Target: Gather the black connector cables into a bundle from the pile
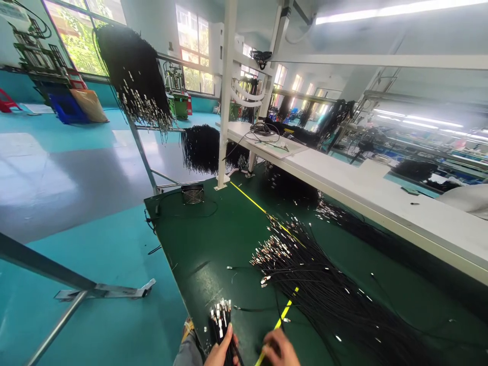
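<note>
At the bottom edge my left hand (220,353) grips a small bundle of black cables (221,316) with metal connector tips pointing up. Just to its right my right hand (280,348) rests on the green mat (213,239), fingers curled near a yellow line; whether it holds a cable I cannot tell. A large spread pile of black cables with silver ends (312,279) lies on the mat right of both hands. One loose cable (247,308) lies between the bundle and the pile.
A white shelf (381,198) runs along the back right over the mat. A small fan (192,193) sits at the mat's far corner by a white post (224,101). Cable bundles hang on a rack (135,71) at left. Teal floor and a metal frame leg (102,291) lie left.
</note>
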Available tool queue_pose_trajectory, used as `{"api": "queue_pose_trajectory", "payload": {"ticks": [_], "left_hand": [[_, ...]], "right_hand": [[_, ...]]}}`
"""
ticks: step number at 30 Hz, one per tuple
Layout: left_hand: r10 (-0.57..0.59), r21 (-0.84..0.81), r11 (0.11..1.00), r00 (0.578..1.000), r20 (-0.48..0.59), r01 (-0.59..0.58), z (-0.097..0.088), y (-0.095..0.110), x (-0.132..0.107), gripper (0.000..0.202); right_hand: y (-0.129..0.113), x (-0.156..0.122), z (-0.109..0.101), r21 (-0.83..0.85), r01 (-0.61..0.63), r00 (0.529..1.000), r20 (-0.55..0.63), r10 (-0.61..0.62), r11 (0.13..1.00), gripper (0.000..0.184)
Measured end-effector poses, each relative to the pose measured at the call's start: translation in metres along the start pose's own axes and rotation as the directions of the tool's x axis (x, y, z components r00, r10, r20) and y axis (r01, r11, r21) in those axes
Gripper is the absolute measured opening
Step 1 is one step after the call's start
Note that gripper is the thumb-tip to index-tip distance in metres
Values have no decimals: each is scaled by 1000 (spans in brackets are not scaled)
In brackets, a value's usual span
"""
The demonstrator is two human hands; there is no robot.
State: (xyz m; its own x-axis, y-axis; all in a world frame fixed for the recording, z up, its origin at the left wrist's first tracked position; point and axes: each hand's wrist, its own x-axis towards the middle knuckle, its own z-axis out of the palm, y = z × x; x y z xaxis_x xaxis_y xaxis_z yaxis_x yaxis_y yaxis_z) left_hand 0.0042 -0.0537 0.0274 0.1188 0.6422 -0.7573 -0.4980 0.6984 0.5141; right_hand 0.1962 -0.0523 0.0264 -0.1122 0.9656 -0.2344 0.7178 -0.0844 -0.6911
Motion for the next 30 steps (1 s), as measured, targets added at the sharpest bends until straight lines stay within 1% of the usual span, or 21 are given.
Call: {"api": "queue_pose_trajectory", "payload": {"ticks": [2,4,6,8,9,10,12,14,16,19,22,24,26,28,30], "left_hand": [[7,-13,1000,1000,-25,-7,1,1,-1,49],[-5,-51,999,1000,-27,3,1,1,1,49],[-37,-114,993,999,23,40,-1,0,4,47],[-72,-158,983,991,115,90,-3,-2,7,46],[-85,-163,980,984,154,110,-5,-3,9,46],[-92,-160,980,979,180,122,-7,-4,11,47],[-102,-152,979,975,196,133,-11,-7,15,48],[-111,-153,978,975,190,141,-14,-10,19,50],[-119,-151,977,975,190,149,-15,-11,21,51],[-125,-143,978,976,181,152,-14,-11,22,51],[-130,-137,979,980,149,151,-13,-9,21,50],[-131,-132,980,983,129,148,-12,-9,20,50],[-122,-117,984,987,104,134,-12,-9,19,50],[-98,-97,990,993,68,105,-11,-8,17,51],[-77,-88,993,997,33,79,-10,-7,15,56]], "right_hand": [[15,21,-16,-166,-53,988,-155,27,985,25],[25,36,-29,-378,-111,965,-264,8,919,35],[28,44,-36,-537,-136,958,-286,-28,832,36],[25,47,-37,-617,-145,956,-288,-50,773,31],[23,47,-35,-635,-135,960,-273,-58,760,28],[20,47,-33,-640,-115,968,-244,-59,759,28],[17,45,-25,-604,-91,986,-163,-11,791,28],[16,41,-16,-518,-132,990,-117,83,845,29],[15,37,-6,-414,-233,972,-133,194,880,29],[8,34,3,-311,-365,927,-207,313,877,27],[0,35,5,-342,-442,893,-250,373,829,29],[-3,35,8,-391,-435,899,-243,365,811,31],[-4,30,15,-389,-365,930,-199,310,846,29],[-6,21,27,-316,-240,969,-139,205,918,23],[-13,6,41,-195,-143,987,-101,126,970,17]]}}
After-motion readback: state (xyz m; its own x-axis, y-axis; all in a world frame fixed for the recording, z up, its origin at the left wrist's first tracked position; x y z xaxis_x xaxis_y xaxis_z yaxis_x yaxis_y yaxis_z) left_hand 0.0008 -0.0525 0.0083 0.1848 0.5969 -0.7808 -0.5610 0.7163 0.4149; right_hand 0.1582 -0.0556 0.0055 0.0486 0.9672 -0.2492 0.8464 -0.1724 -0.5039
